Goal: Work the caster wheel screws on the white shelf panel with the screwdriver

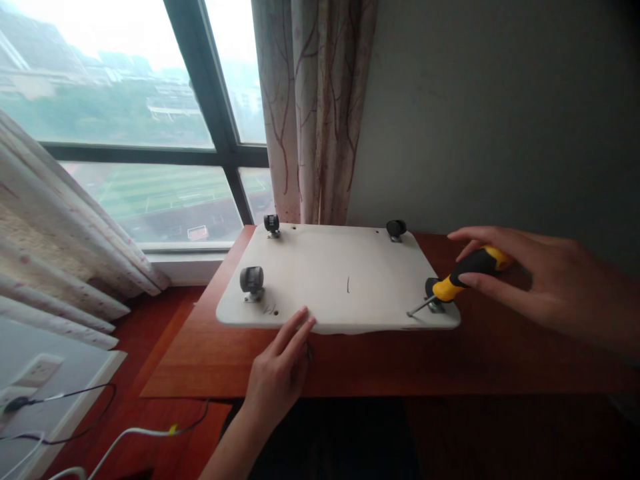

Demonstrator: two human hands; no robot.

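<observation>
A white board (320, 267) with rounded corners lies on the wooden table, with black caster wheels at its corners. Two fingers of my left hand (280, 367) stretch over its front edge and touch the top, near a small hole; the other fingers are partly hidden. My right hand (540, 267) grips a yellow-and-black screwdriver (467, 273) between thumb and fingers. The screwdriver slants down to the left, its tip at a small screw or hole near the board's front right corner. Behind its shaft, the front right caster (433, 291) is partly covered.
The reddish wooden table (350, 367) extends around the board. Curtains (320, 113) and a window (140, 193) stand behind and to the left, with a grey wall (475, 113) at the back right. Cables (135, 432) and a wall socket (40, 372) are at lower left.
</observation>
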